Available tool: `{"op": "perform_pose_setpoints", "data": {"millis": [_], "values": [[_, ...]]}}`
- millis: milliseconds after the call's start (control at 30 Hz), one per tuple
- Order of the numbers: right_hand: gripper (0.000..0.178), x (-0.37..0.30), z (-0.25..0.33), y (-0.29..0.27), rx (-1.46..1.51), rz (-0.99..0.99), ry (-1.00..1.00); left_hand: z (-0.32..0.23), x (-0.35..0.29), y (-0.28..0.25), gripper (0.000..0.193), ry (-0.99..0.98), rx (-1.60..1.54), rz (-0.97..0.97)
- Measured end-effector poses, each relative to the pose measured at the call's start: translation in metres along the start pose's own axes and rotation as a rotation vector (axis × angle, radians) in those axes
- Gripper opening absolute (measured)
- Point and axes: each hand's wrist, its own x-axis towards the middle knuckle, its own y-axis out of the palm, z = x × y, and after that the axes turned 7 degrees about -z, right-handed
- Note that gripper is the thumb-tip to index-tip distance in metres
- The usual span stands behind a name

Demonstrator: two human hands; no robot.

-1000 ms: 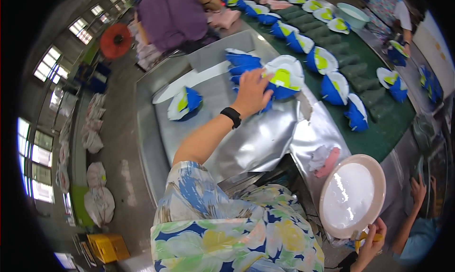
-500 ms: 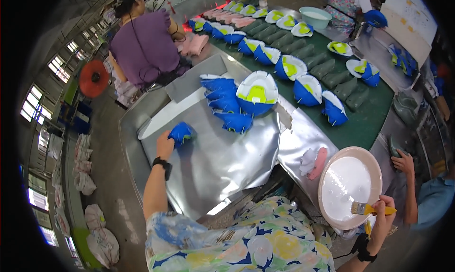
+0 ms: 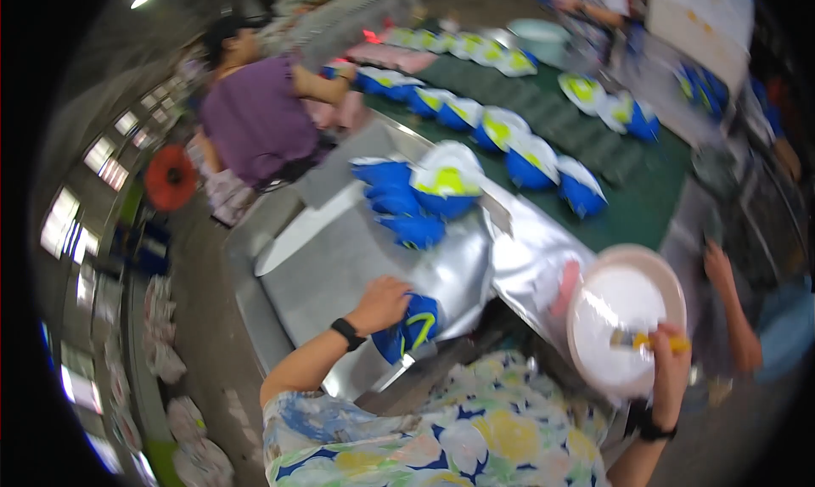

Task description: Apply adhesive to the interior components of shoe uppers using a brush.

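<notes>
My left hand (image 3: 382,305) grips a blue shoe upper (image 3: 418,327) with a yellow-green strip, over the near edge of the sheet-metal tray (image 3: 314,292). The fingers are partly hidden behind the wrist and blurred. In my right hand (image 3: 671,364) is a flat paintbrush (image 3: 632,340) with a yellow handle, its bristles above the white liquid (image 3: 615,304) in a pale round basin (image 3: 677,287). Several blue uppers (image 3: 399,200) lie overlapped at the tray's far side. Next to them stands a larger upper (image 3: 447,181) with white edges and a yellow-green inside.
Beyond the tray, rows of blue-and-white uppers (image 3: 501,129) and dark shoe forms (image 3: 552,118) cover a green belt (image 3: 649,198). A pink cloth (image 3: 564,285) lies left of the basin. Co-workers sit or stand at left (image 3: 259,118), far right and right (image 3: 785,330).
My left hand has moved right and nearer to me with the blue upper, now turned so its yellow-green strip shows. The brush has shifted slightly left and up over the basin.
</notes>
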Motion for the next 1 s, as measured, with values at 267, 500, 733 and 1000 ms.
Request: {"op": "perform_pose_setpoints", "data": {"millis": [267, 500, 733, 1000], "values": [[0.018, 0.041, -0.023, 0.015, -0.082, 0.068, -0.082, 0.026, -0.058, 0.024, 0.060, -0.181, -0.205, 0.153], [0.025, 0.024, -0.028, 0.050, -0.292, 0.380, -0.150, -0.013, -0.008, 0.038, 0.052, -0.068, -0.110, 0.196], [0.028, 0.020, -0.034, 0.061, -0.346, 0.382, -0.322, 0.020, 0.000, 0.021, 0.044, -0.130, 0.150, 0.164], [0.025, 0.026, -0.045, 0.033, -0.525, 0.364, -0.454, -0.029, 0.097, -0.085, 0.058, -0.162, -1.501, 0.012]]}}
